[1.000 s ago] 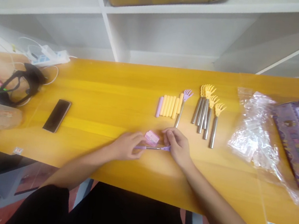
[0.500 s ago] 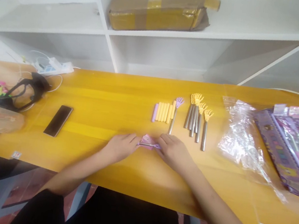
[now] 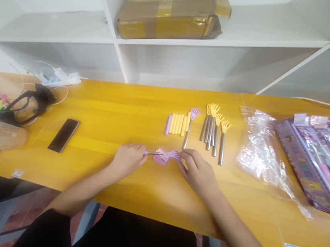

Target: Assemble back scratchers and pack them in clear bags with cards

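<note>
A purple back scratcher [image 3: 155, 153] with a metal rod lies crosswise between my two hands. My left hand [image 3: 128, 160] is closed around its handle end, which is mostly hidden in the fist. At the claw end, the bent fingers of my right hand [image 3: 197, 170] pinch the purple tips. Under the scratcher a small pink card or packet [image 3: 160, 160] lies on the table. Just beyond my hands is a row of yellow tubes [image 3: 178, 124] with one purple tube [image 3: 168, 124] at its left. Another purple-clawed scratcher [image 3: 188, 130] lies beside that row.
Several yellow-clawed scratchers [image 3: 215, 140] lie to the right, then clear plastic bags [image 3: 259, 148] and a purple display box [image 3: 300, 157] of wrapped items. Leftward are a dark phone [image 3: 63, 135], a black strapped object [image 3: 24, 105] and a power strip [image 3: 64, 79]. A taped carton [image 3: 170, 15] sits on the shelf.
The gap between my hands has widened, with my left hand shifted slightly left. More of the scratcher's rod and its spread claw now show. The view has tilted slightly.
</note>
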Demonstrator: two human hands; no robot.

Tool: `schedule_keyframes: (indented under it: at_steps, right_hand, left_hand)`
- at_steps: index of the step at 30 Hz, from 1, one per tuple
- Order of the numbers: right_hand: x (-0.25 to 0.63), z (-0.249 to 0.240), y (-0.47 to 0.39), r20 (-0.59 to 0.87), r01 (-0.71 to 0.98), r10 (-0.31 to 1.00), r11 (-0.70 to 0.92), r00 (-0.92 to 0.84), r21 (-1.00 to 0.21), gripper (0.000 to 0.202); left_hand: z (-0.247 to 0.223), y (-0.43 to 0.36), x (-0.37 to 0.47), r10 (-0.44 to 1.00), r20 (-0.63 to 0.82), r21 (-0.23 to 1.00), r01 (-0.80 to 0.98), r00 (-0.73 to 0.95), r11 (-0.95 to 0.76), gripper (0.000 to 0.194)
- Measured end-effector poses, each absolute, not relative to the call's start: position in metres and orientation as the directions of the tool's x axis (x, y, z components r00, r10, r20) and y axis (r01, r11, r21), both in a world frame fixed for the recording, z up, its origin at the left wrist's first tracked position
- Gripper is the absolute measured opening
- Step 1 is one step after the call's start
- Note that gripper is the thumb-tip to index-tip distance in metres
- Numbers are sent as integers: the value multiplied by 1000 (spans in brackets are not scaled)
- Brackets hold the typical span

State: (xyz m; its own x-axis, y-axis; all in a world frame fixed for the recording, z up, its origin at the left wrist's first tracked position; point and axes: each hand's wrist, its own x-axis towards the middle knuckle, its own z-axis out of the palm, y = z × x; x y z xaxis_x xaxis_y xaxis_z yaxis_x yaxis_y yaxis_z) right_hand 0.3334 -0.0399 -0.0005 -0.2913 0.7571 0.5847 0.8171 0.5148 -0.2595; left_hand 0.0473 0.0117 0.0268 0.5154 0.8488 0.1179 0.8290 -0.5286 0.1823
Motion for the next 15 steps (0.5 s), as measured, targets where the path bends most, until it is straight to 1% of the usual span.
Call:
schedule_keyframes:
  at_steps: [2,3,6,9,11,13,15]
  right_hand:
    - [334,1,-42,637,823,715,524,-286,-218,20]
    - [335,2,-43,645,818,712,527,-277,-231,21]
    - [336,3,-48,632,778,733,541,-252,-318,21]
    - [335,2,-53,625,780,746,526,-231,-339,20]
    - [341,2,-54,639,796,740,508,-207,-330,19]
    - [362,2,-54,661,807,730,489,-173,-330,19]
    - [403,1,-56,697,847,712,422,-90,-322,17]
  left_hand:
    - [29,9,48,853,113,219,824,510,-522,18]
    - [29,8,48,856,115,244,821,504,-516,19]
    - [26,6,48,868,145,341,799,476,-495,23]
    - [19,10,46,868,165,403,772,467,-492,29]
    - [18,17,41,861,187,397,765,473,-506,33]
    - [24,27,28,844,257,357,765,470,-535,35]
    - [36,39,5,824,345,303,778,449,-550,38]
